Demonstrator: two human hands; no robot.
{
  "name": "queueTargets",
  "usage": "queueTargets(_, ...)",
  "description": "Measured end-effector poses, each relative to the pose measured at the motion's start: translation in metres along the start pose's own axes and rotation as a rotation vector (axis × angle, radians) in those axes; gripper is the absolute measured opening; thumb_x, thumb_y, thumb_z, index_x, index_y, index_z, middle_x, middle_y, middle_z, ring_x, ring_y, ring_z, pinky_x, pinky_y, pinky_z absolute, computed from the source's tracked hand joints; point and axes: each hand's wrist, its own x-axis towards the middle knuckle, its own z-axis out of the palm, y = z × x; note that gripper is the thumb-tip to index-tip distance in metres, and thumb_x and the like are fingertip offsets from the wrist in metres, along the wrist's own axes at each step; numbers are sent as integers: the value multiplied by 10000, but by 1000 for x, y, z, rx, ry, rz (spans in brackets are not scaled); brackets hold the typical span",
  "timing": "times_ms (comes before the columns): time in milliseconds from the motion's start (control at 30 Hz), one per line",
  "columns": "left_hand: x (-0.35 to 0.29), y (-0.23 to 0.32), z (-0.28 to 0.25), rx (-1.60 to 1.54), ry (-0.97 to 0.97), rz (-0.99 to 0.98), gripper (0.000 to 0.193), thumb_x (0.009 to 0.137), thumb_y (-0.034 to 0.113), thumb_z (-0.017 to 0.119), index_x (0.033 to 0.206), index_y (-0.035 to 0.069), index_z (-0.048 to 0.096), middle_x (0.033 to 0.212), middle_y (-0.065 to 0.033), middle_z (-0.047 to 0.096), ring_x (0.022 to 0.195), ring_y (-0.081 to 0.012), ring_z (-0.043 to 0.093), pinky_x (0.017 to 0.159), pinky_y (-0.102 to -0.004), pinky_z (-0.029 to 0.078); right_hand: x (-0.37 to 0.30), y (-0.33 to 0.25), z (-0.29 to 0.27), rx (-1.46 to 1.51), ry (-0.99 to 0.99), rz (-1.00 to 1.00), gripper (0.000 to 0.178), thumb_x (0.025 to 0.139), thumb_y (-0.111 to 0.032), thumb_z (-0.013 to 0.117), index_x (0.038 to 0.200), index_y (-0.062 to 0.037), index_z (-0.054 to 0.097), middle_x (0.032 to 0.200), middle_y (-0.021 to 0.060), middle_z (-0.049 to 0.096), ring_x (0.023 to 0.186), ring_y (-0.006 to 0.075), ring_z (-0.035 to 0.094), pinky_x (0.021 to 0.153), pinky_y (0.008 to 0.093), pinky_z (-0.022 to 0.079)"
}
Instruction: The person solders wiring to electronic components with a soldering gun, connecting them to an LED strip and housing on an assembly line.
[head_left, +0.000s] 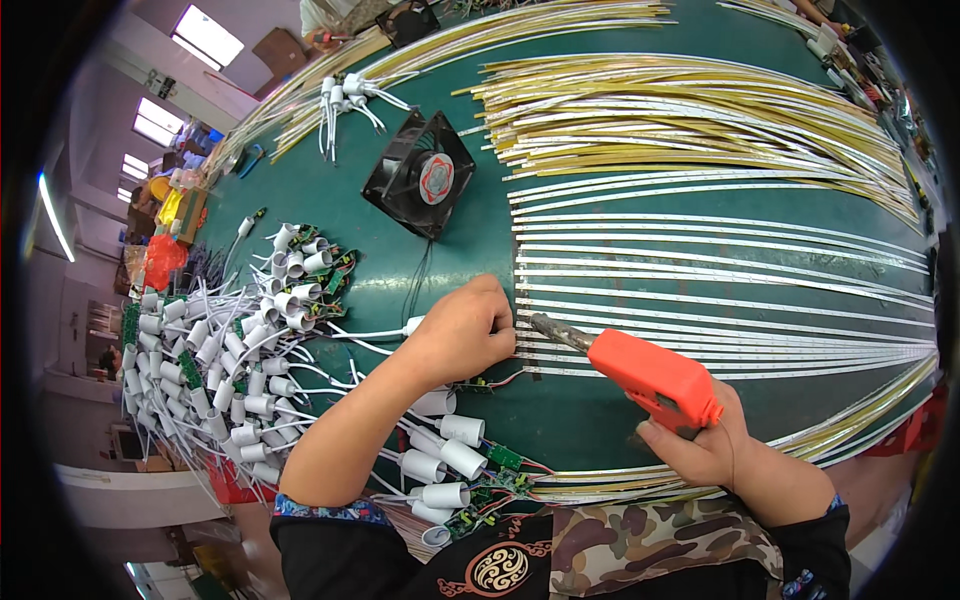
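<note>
Green tabletop (475, 255) carries white strips (810, 350), probably light and bendy, best held edgewise. The right hand (712, 440) grips a red soldering gun (655, 378), tip (562, 332) near their left ends; the left hand (462, 332) curls, any hold hidden.

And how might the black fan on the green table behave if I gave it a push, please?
The black fan probably wouldn't roll, as its frame is square with flat sides. It seems to stand on one edge, so a high push might tip it. Its thin dark wires trail on the table and would likely drag along.
</note>
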Motion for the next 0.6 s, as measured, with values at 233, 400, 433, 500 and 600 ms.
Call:
queueTargets(233, 3, -4, 6, -9, 11, 55, 106, 726, 90, 655, 721, 10, 587, 850, -135, 564, 836, -333, 577, 758, -401, 479, -7, 4, -6, 49, -14, -52, 449, 791, -16, 625, 1229, 56, 558, 994, 73, 639, 748, 106, 574, 720, 272, 477)
queueTargets(400, -1, -1, 4, -29, 9, 6, 92, 727, 89, 654, 720, 18, 595, 877, -132, 568, 843, -334, 580, 756, -405, 477, -13, 7, -9, 120, -58, 115, 439, 814, -41, 599, 1245, 27, 545, 1057, 88, 652, 738, 76, 573, 655, 242, 480)
queueTargets(433, -3, 0, 3, -34, -6, -19, 90, 727, 89, 654, 720, 20, 597, 886, -130, 569, 847, -333, 580, 756, -406, 476, -11, 5, -9, 121, -64, 107, 439, 814, -41, 599, 1245, 27, 545, 1057, 88, 652, 738, 76, 573, 655, 242, 480)
queueTargets(500, -5, 1, -1, -19, -11, -34, 87, 737, 95, 658, 743, 23, 611, 899, -127, 569, 859, -327, 584, 763, -398, 478, -8, 1, -8, 136, -62, 33, 449, 821, -54, 597, 1258, 27, 537, 1070, 97, 655, 743, 83, 582, 679, 247, 485)
queueTargets(600, -10, 5, -10, 59, -14, 4, 164, 746, 128, 697, 862, 26, 641, 967, -138, 593, 940, -332, 589, 821, -395, 481, -9, 4, -8, 122, -12, -67, 468, 820, -53, 600, 1274, 31, 524, 1090, 109, 653, 787, 90, 590, 712, 256, 490)
